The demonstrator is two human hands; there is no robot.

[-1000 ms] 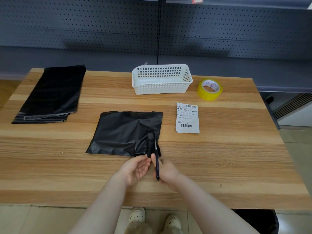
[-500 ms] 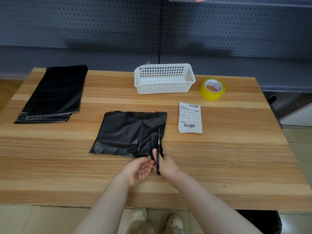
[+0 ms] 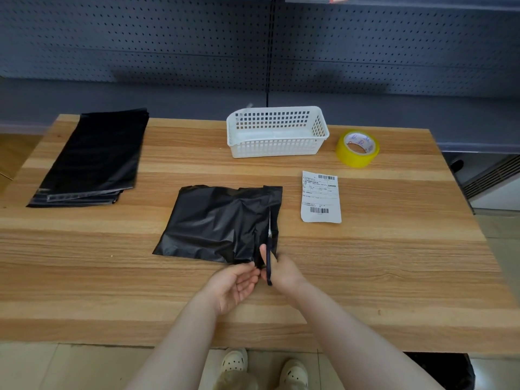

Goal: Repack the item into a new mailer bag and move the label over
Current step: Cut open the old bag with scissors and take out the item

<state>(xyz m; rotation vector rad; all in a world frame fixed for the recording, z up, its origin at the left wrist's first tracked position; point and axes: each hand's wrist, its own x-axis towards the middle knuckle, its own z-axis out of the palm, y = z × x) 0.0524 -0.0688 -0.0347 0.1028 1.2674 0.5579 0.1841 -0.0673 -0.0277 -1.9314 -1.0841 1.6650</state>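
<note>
In the upper left of the frame we saw a stack of flat black plastic mailer bags on the striped wooden table. At upper centre stood a white perforated plastic basket, with a yellow roll of packing tape to its right. Below the tape a white paper shipping label lay flat, just right of the crumpled black plastic mailer bag at centre.

Compared with a second earlier, the dark-handled metal scissors reached farther up the bag's right-hand strip.

Our left hand, palm up, pinched the bag's lower right corner with curled fingertips. Just right of it, our right hand had its thumb and fingers clamped around the scissors' handles. The bag lay directly above both hands in the frame.
</note>
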